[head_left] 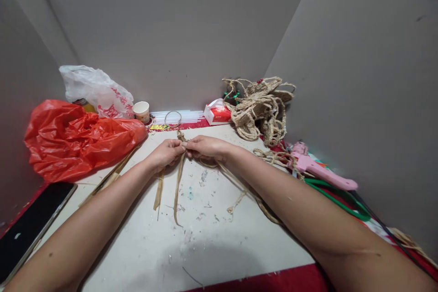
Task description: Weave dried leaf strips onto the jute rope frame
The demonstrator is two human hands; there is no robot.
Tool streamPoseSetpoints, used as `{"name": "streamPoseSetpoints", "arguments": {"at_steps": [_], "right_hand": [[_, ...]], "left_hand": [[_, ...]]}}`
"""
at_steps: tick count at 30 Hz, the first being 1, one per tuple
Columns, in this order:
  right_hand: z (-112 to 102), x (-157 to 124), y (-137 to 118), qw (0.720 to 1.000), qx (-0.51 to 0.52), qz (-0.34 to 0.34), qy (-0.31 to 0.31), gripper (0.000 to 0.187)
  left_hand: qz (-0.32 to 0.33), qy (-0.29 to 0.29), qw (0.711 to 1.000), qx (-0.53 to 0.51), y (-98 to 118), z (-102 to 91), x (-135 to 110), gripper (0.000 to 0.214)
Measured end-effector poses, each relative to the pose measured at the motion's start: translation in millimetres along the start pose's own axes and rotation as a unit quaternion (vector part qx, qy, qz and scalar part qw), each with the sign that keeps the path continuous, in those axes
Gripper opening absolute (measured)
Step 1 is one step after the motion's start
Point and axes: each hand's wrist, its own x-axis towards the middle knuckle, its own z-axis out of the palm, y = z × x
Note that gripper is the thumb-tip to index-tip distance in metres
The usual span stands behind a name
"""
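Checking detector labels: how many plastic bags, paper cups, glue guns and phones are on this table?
Crinkled plastic bags: 2 (red bag, white bag)
White paper cup: 1
Pink plastic glue gun: 1
Flat black phone: 1
Total: 5

Soft, even light, moderately bright, falls from above and behind the camera, and a broad, blurred shadow lies on the pale bench (pixel 219 237) near the lower edge. The red plastic bag (pixel 78 139) carries small glossy highlights. The grey walls (pixel 178 32) darken toward the left corner. Focus is crisp at the centre, on the left hand (pixel 166 153), right hand (pixel 205 147) and straw strips (pixel 178 187). Wide-angle distortion stretches the forearms (pixel 85 228) at the lower corners and tilts the wall edges outward.
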Motion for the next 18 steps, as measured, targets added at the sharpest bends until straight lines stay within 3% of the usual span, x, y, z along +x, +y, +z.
{"name": "streamPoseSetpoints", "arguments": {"at_steps": [5, 10, 14, 18], "right_hand": [[-2.5, 0.9, 3.4, 0.992, 0.115, 0.023, -0.054, 0.031], [9.5, -1.7, -1.6, 0.988, 0.151, 0.023, 0.017, 0.026], [15.4, -2.1, -3.3, 0.983, 0.176, 0.027, 0.042, 0.025], [17.3, 2.2, 2.4, 0.962, 0.271, 0.035, 0.022, 0.03]], "left_hand": [[0.068, 0.051, 0.988, 0.127, -1.2, -2.7, 1.2, 0.015], [0.074, 0.054, 0.953, 0.289, 14.3, -9.0, -5.0, 0.018], [0.071, 0.098, 0.894, 0.431, 25.4, 0.5, -13.5, 0.023], [0.034, 0.138, 0.801, 0.581, 20.4, 21.3, -20.0, 0.03]]}}
